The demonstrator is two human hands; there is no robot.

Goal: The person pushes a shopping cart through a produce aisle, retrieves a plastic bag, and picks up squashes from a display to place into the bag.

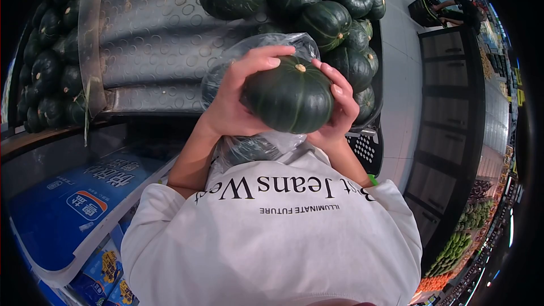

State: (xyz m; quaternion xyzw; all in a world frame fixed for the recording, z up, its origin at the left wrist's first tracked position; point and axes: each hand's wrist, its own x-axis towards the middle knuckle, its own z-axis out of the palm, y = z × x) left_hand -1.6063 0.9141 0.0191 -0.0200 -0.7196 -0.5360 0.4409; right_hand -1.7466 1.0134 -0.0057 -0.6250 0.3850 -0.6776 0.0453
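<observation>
A dark green squash (289, 99) with a pale stem is held between both hands in front of the chest. My left hand (235, 93) is closed round its left side, fingertips on top near the stem. On the right side, the fingers of my right hand (337, 105) wrap round the squash. Clear plastic bags (306, 45) show behind and below the squash, with something dark green visible through the lower plastic. More green squashes (326, 22) are piled just beyond, at the upper right of the display.
A grey dimpled display mat (164, 34) spreads ahead, with another squash pile (51, 73) at far left. A blue box (79, 198) is at lower left. A black perforated basket (367, 152) is by my right arm. Dark cabinets (447, 113) stand right; a person (467, 11) is far off.
</observation>
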